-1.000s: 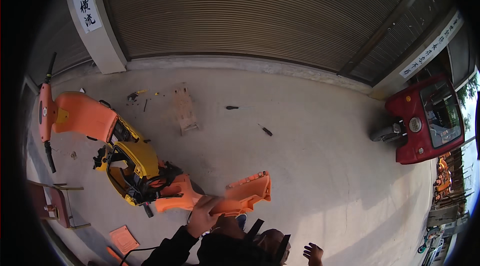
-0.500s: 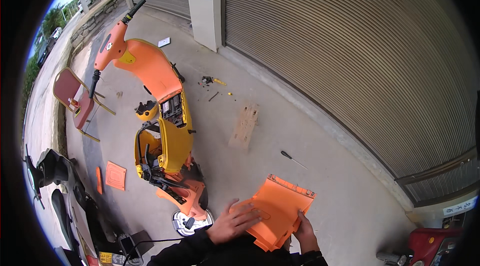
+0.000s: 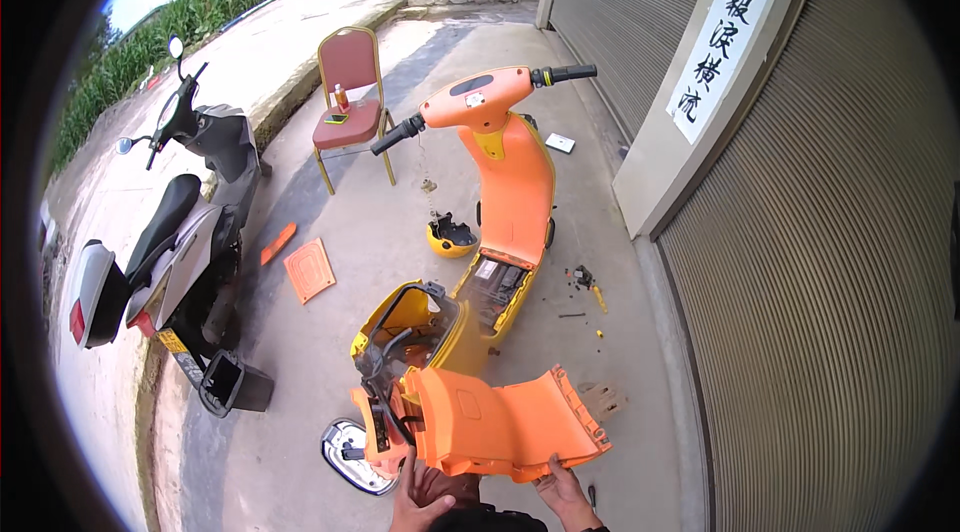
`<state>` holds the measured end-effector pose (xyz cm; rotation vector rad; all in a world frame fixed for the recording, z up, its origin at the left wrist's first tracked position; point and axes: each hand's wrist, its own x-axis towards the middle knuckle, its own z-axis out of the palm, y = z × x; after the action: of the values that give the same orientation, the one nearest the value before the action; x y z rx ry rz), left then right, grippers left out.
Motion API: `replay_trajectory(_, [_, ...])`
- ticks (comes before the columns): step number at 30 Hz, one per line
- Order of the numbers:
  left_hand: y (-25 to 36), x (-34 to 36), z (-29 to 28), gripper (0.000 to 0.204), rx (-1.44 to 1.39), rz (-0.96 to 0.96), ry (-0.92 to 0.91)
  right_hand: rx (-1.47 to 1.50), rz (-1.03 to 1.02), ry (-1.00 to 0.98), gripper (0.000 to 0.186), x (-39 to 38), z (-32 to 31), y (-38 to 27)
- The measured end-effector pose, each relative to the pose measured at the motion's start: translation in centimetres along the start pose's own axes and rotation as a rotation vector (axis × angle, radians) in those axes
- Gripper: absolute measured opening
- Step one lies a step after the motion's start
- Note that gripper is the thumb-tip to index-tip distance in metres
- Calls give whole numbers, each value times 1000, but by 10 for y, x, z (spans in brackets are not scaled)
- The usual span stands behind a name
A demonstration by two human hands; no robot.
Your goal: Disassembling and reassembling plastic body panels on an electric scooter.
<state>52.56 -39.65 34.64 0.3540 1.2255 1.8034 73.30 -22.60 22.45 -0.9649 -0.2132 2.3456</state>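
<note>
An orange plastic scooter body panel [image 3: 500, 422] is held low over the rear of a partly dismantled orange and yellow scooter [image 3: 515, 192]. My right hand [image 3: 566, 494] is closed on its near edge toward the right end. At the panel's left near corner is my left hand [image 3: 422, 497], one finger pointing up along the edge and the others curled beneath it. The panel hides part of the scooter's rear. Left of it, the yellow seat compartment [image 3: 380, 317] gapes with black cables exposed. Further ahead, a battery bay [image 3: 497, 282] is uncovered in the footboard.
A yellow helmet [image 3: 452, 237], a square orange cover [image 3: 310, 271] and a narrow orange strip [image 3: 278, 243] lie on the concrete. Small parts [image 3: 582, 278] lie right of the scooter. A red chair [image 3: 350, 117] and a grey scooter [image 3: 175, 252] stand left; roller shutters [image 3: 830, 312] line the right.
The view has swung up and left. The panel has moved over the scooter's rear and turned. My left hand has gone from flat on its face to its left corner; my right still grips its edge.
</note>
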Motion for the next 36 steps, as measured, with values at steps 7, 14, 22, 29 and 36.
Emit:
replay_trajectory(7, [14,61,35,39,116,-221,129,-180,142,-102,35,91,55,-38])
replay_trajectory(14, [32,117,61,40,-250,274,718,-690,542,-433,57,137,199,-55])
replay_trajectory(22, [34,125,24,28,389,447,1018,-1269,531,-382,52,224,205,-131])
replay_trajectory(29, [3,262,147,28,1048,403,546,-1928,-662,-936,56,248,248,-231])
replay_trajectory(36, [-92,437,260,64,998,388,384,-1729,88,-740,57,337,192,-267])
